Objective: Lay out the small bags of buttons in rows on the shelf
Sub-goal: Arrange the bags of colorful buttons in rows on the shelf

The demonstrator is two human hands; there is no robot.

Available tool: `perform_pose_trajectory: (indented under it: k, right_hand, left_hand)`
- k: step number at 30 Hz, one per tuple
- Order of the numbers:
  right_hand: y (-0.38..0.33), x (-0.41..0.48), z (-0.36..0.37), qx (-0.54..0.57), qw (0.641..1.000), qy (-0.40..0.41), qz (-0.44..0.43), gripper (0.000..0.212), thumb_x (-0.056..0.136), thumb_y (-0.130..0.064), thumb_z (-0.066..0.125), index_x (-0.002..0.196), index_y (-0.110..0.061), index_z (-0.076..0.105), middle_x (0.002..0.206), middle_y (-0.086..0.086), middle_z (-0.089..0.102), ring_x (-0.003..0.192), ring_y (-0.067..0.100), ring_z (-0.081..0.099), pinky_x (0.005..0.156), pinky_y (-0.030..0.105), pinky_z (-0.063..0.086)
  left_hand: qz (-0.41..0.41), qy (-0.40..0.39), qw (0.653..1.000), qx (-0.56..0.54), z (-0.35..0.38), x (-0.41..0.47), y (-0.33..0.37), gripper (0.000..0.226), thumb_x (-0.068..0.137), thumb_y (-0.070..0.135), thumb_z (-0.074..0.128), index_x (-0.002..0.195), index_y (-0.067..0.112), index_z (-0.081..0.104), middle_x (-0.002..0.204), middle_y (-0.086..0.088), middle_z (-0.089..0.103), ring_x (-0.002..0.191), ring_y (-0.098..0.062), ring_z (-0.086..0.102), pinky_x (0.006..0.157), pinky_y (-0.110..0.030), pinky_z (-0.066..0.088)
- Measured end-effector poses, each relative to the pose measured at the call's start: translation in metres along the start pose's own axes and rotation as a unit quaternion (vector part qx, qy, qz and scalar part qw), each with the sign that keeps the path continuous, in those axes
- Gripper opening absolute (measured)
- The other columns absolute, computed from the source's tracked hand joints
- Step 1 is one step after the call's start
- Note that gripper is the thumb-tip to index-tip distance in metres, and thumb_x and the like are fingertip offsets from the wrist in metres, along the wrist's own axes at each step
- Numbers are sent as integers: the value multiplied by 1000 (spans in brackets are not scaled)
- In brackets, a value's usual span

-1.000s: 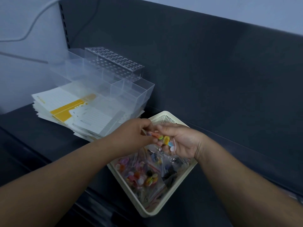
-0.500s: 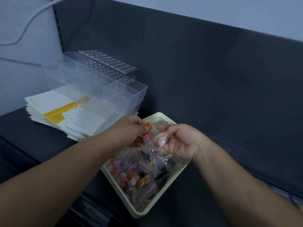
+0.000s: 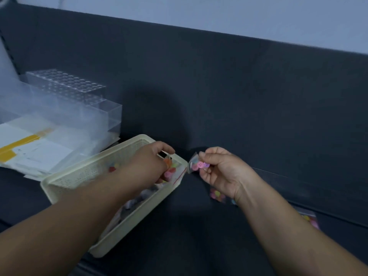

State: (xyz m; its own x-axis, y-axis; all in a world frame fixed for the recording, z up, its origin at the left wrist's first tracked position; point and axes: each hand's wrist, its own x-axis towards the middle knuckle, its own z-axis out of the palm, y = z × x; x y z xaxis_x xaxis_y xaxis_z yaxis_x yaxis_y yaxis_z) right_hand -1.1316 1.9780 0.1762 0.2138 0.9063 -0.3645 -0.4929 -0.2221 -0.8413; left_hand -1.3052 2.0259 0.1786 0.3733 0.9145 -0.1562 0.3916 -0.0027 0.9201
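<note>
A cream perforated basket (image 3: 79, 176) sits on the dark shelf (image 3: 189, 236) and holds several small clear bags of coloured buttons. My left hand (image 3: 147, 164) is inside the basket's far corner, fingers curled round a bag of orange and pink buttons (image 3: 170, 170). My right hand (image 3: 221, 172) is just right of the basket, above the shelf, pinching a small bag of pink buttons (image 3: 198, 165). Under my right wrist a bag of buttons (image 3: 217, 195) lies on the shelf. Another bag (image 3: 308, 219) lies further right, blurred.
A stack of clear acrylic organisers (image 3: 65, 100) stands on a pile of white and yellow paper pads (image 3: 29, 150) left of the basket. The dark back panel (image 3: 219, 86) rises behind the shelf. A shelf front edge runs near the bottom left.
Both hands were together over the basket on one bunch of bags. They have parted: my right hand has moved right out of the basket with a bag. The view has swung right.
</note>
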Motion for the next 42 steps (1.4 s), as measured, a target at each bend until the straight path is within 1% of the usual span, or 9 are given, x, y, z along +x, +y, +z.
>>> perform_pose_trajectory:
  k: [3, 9, 13, 19, 22, 25, 27, 34, 42]
  right_hand:
    - [-7, -19, -34, 15, 1000, 17, -21, 19, 84, 0, 64, 73, -11, 52, 57, 5, 63, 47, 11, 61, 49, 19, 51]
    - [-16, -47, -102, 28, 997, 61, -43, 26, 84, -6, 67, 68, -10, 47, 64, 7, 68, 64, 16, 68, 54, 21, 56]
    - [-18, -64, -142, 13, 995, 81, -56, 29, 84, -10, 67, 67, -12, 44, 68, 9, 67, 63, 18, 68, 60, 27, 56]
    - [-19, -89, -201, -19, 996, 65, -60, 26, 85, -13, 65, 68, -14, 46, 74, 11, 67, 65, 18, 65, 52, 23, 54]
    - [-20, -102, -227, -47, 997, 21, -65, 10, 83, -12, 65, 82, -13, 55, 77, 7, 68, 67, 16, 63, 60, 26, 55]
    - [-23, -112, -245, -131, 989, -28, -56, 25, 83, 0, 62, 105, -10, 61, 91, 7, 67, 77, 15, 64, 69, 25, 53]
    - [-23, -118, -256, -166, 984, -24, -58, 24, 83, 8, 59, 101, -7, 64, 92, 11, 68, 79, 17, 65, 66, 25, 53]
    - [-20, -125, -277, -34, 993, 72, -84, 22, 84, 5, 61, 73, -12, 52, 72, 5, 69, 63, 14, 65, 68, 28, 58]
    - [-13, -135, -290, -54, 989, 72, -113, 18, 84, 3, 61, 95, -11, 60, 81, 4, 70, 69, 14, 64, 66, 24, 50]
  left_hand:
    - [14, -41, 999, -7, 41, -3, 13, 35, 91, 4, 50, 108, 34, 59, 75, -2, 64, 66, -16, 60, 58, -25, 48]
    - [-10, -110, 992, -67, 120, -14, 40, 25, 89, -4, 48, 86, 10, 68, 75, -8, 68, 61, -12, 60, 60, -24, 51]
    - [-10, -152, 986, -68, 163, -24, 52, 10, 83, 18, 68, 83, 8, 68, 71, -7, 68, 60, -12, 60, 62, -26, 50]
    - [18, -114, 993, -28, 216, -33, 61, 11, 87, 12, 65, 79, 3, 65, 60, -5, 63, 49, -7, 56, 50, -19, 48]
    - [26, -120, 992, -9, 237, -35, 64, 13, 85, 9, 66, 72, 7, 63, 57, -4, 61, 51, -10, 53, 53, -21, 46]
    - [34, -128, 991, 14, 256, -38, 64, 16, 80, 7, 68, 67, 11, 61, 58, -4, 61, 54, -12, 52, 57, -26, 43]
    - [45, -128, 991, 14, 269, -40, 66, 16, 79, 7, 70, 66, 11, 61, 57, -4, 60, 52, -11, 50, 56, -25, 42]
    - [26, -190, 981, 40, 296, -52, 70, 40, 71, 38, 78, 87, 3, 66, 73, -4, 64, 67, -13, 54, 59, -25, 45]
    - [45, -202, 975, 81, 318, -52, 65, 25, 70, 27, 82, 70, 8, 65, 60, 1, 58, 54, -8, 49, 58, -23, 42]
